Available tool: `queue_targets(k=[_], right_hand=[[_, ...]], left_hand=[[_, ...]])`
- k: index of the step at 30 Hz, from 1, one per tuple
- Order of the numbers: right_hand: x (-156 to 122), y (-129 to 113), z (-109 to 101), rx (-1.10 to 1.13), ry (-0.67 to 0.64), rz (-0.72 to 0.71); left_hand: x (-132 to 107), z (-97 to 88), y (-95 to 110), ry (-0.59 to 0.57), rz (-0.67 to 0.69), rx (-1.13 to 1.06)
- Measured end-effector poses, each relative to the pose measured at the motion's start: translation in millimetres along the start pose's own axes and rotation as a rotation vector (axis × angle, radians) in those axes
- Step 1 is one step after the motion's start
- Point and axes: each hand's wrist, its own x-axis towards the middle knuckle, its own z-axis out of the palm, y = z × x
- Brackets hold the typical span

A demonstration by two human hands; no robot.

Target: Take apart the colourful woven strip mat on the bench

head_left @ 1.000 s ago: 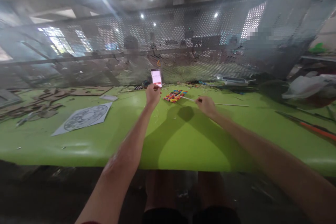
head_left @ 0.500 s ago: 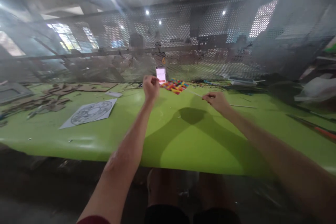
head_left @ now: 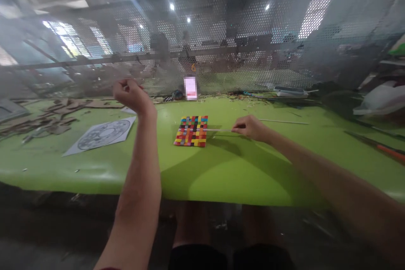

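Observation:
In the head view, a square woven from colourful strips (head_left: 192,133) is held just over the table, with a thin pale stick (head_left: 218,130) running across its face and out to the right. My right hand (head_left: 248,128) pinches the stick's right end between thumb and fingers. Raised to the left, clear of the woven square, is my left hand (head_left: 131,95); its fingers are curled, and whatever they may hold is hidden. A second thin stick (head_left: 284,122) lies on the table beyond my right hand.
A printed sheet with a round pattern (head_left: 104,135) lies left on the green table (head_left: 196,177). Cardboard scraps (head_left: 57,114) are spread behind it. A lit phone (head_left: 190,88) stands against the perforated screen (head_left: 221,59). An orange-handled tool (head_left: 390,152) rests at far right.
My left hand has let go of the woven square and moved left. The square has come down and nearer, its face turned more towards me. My right hand still grips the stick, slightly lower.

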Motion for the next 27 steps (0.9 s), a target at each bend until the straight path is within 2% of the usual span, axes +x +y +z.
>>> queue_targets(k=[1, 3, 6, 8, 11, 13, 16, 19, 21, 24, 27], right_hand=[[0.2, 9.7, -3.0, -0.065, 0.031, -0.019], [0.1, 31.7, -11.3, -0.211, 0.112, -0.004], [-3.4, 63.9, -28.4, -0.414, 0.276, 0.178], [-8.0, 77.8, -41.6, -0.471, 0.377, 0.287], [-13.6, 79.3, -59.5, -0.442, 0.545, 0.317], [-13.9, 68.1, -65.7, -0.348, 0.588, 0.277], [-9.7, 41.3, -59.3, -0.161, 0.46, 0.2], [-4.1, 16.9, -37.0, -0.069, 0.238, 0.105], [-1.7, 10.2, -21.6, -0.073, 0.118, 0.045], [-2.0, 20.9, -10.7, -0.176, 0.029, 0.034], [-6.1, 48.5, -16.8, -0.376, 0.145, 0.166]], left_hand=[[-2.8, 4.2, -1.6, 0.058, -0.03, -0.002], [-8.3, 11.9, -6.7, 0.061, -0.076, -0.003], [-14.0, 18.3, -15.0, -0.002, -0.123, 0.004], [-16.2, 19.7, -18.6, -0.013, -0.138, 0.001], [-18.4, 20.7, -20.6, -0.036, -0.167, -0.029], [-19.2, 21.3, -21.0, -0.047, -0.191, -0.048], [-18.6, 21.5, -21.4, -0.041, -0.219, -0.069], [-15.3, 18.9, -20.1, -0.028, -0.257, -0.098], [-12.3, 15.8, -17.3, -0.006, -0.277, -0.122], [-9.6, 11.8, -10.9, 0.02, -0.306, -0.164], [-11.0, 11.2, -5.2, -0.009, -0.368, -0.178]])
